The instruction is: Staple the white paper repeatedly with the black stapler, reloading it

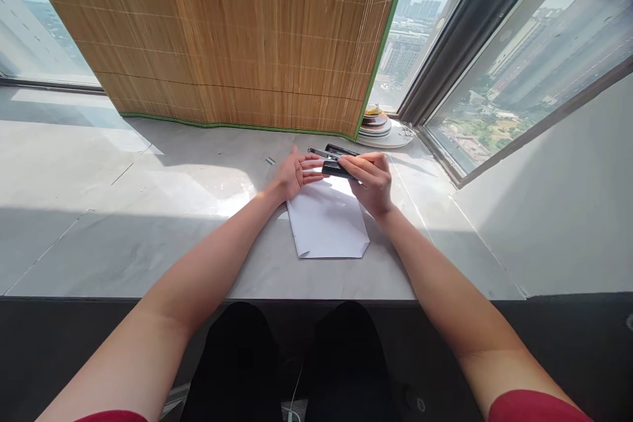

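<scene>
A black stapler (337,169), its top swung apart from its base, is gripped in my right hand (372,181) above the sill. My left hand (297,173) lies palm up with the fingers stretched toward the stapler's front end; whether the fingertips touch it I cannot tell. Nothing shows in the left palm. Beneath both hands, a stack or fold of white paper (329,224) rests on the sill, one near corner folded and the other slightly curled. Just left of my left hand lies a small silvery strip (270,160), which looks like staples.
A bamboo blind (237,39) with green edging hangs down over the far side of the pale stone sill (148,244). Stacked plates (378,128) stand by the window corner. Dark window frames (440,46) and a white wall (558,198) bound the right.
</scene>
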{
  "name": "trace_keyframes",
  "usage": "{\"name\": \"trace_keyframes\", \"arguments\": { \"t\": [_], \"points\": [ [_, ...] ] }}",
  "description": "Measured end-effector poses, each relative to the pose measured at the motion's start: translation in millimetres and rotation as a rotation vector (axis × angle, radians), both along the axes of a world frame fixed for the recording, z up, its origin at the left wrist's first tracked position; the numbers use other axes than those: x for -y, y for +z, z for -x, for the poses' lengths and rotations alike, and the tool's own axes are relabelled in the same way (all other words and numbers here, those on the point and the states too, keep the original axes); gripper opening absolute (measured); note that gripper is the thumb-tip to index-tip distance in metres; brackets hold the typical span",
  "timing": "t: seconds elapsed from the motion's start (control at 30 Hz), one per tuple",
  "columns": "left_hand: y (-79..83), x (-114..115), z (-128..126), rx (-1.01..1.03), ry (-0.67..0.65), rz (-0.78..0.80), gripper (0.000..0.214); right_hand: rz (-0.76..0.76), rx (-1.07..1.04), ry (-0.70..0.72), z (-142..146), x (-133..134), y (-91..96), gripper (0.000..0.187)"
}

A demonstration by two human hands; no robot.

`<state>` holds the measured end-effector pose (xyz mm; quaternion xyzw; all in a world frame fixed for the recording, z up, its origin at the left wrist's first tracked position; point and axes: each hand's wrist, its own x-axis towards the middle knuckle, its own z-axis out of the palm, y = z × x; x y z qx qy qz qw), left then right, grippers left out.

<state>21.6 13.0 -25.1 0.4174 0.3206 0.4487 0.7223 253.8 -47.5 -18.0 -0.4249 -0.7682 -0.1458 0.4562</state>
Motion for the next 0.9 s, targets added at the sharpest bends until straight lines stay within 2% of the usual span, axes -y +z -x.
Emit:
{"name": "trace_keyframes", "arguments": {
  "t": [0.1, 0.23, 0.4, 0.5, 0.6, 0.73, 0.9],
  "points": [
    [-1.9, -3.4, 1.1, -0.038, -0.075, 0.066, 0.074, -0.059, 0.123, -0.012, 0.6, -1.9, -2.8, 0.030],
    [0.4, -3.5, 1.9, -0.039, -0.046, 0.127, 0.064, -0.094, 0.228, -0.044, -0.3, -2.1, -3.2, 0.033],
    [1.6, -2.9, 2.2, 0.037, -0.040, 0.174, 0.048, -0.116, 0.259, -0.072, -0.7, -1.5, -2.1, 0.032],
    [0.2, -3.4, 2.3, 0.037, -0.037, 0.148, 0.042, -0.042, 0.184, -0.100, -1.2, -1.6, -1.7, 0.026],
    [-0.5, -2.8, 1.9, -0.017, -0.045, 0.045, 0.037, 0.050, 0.049, -0.084, -1.4, -1.3, -0.2, 0.025],
    [-1.9, -1.9, 0.9, -0.062, -0.056, -0.085, 0.015, 0.180, -0.070, -0.010, 3.0, 0.1, 2.5, 0.025],
    [-6.8, -7.1, 1.4, 0.028, 0.138, -0.075, 0.007, 0.194, -0.313, -0.018, -0.2, 1.3, 5.2, 0.026]
  ]
}}
